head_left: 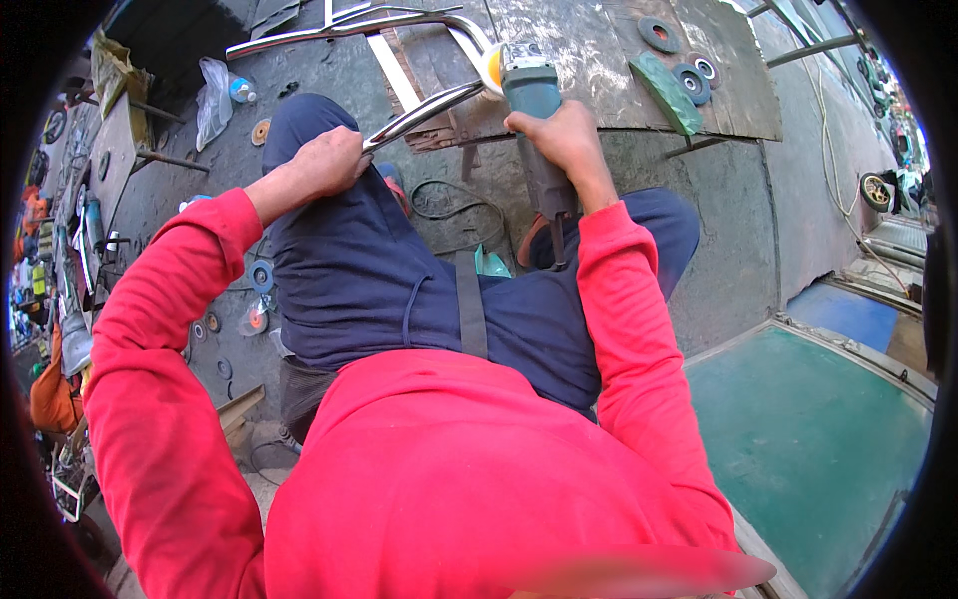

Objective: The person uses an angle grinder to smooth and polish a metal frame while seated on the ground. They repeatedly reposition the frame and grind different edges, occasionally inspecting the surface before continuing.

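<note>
A bent, shiny metal tube (424, 108) curves from above my left knee up to the low wooden table and back toward the left. My left hand (331, 162) is closed round its near end. In my right hand (566, 148) is a teal and dark angle grinder (532, 92), gripped round its body. The grinder's yellow disc (492, 68) is at the tube's bend; whether it touches or spins I cannot tell. The grinder's cord end hangs down between my legs.
Several grinding discs (691, 84) and a green packet (667, 95) lie on the wooden table (619, 40). More discs (259, 277) lie on the floor to my left, near a plastic bag (213, 105). A black cable (459, 215) loops on the floor under the table. A green panel (808, 419) is at the right.
</note>
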A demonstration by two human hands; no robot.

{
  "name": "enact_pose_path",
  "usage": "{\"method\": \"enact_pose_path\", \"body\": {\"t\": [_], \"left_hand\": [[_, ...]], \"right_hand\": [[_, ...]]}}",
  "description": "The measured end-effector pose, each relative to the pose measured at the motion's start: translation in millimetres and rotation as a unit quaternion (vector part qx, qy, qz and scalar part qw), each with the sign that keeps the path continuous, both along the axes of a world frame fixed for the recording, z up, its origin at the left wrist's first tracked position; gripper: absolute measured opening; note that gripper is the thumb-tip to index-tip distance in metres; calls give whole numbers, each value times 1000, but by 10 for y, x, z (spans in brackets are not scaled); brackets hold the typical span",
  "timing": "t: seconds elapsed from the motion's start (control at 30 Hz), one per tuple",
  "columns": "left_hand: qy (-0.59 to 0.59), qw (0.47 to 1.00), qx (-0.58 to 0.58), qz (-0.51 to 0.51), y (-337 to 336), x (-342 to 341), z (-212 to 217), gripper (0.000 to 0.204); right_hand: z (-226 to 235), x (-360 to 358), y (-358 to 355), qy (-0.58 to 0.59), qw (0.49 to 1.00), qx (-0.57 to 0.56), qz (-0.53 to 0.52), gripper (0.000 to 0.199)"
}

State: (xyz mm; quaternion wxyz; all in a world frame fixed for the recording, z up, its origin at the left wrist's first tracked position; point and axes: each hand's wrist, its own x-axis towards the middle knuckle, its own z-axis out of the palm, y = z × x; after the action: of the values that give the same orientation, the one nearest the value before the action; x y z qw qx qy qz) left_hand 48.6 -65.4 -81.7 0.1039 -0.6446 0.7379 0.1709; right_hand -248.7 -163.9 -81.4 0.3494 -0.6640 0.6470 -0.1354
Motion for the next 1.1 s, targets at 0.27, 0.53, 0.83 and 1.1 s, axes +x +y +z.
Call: {"method": "enact_pose_path", "body": {"t": [0.27, 0.53, 0.83, 1.1], "left_hand": [[13, 1000, 13, 4, -3, 16, -11, 34], [9, 1000, 20, -6, -8, -13, 21, 34], [-13, 1000, 14, -9, -23, -9, 11, 34], [-15, 1000, 5, -2, -45, 7, -14, 40]], "right_hand": [[-16, 105, 97, -27, 999, 33, 27, 61], [-84, 25, 32, -7, 1000, 4, -3, 61], [-19, 5, 107, -39, 998, 40, 11, 63], [31, 52, 177, -43, 997, 58, 17, 68]]}}
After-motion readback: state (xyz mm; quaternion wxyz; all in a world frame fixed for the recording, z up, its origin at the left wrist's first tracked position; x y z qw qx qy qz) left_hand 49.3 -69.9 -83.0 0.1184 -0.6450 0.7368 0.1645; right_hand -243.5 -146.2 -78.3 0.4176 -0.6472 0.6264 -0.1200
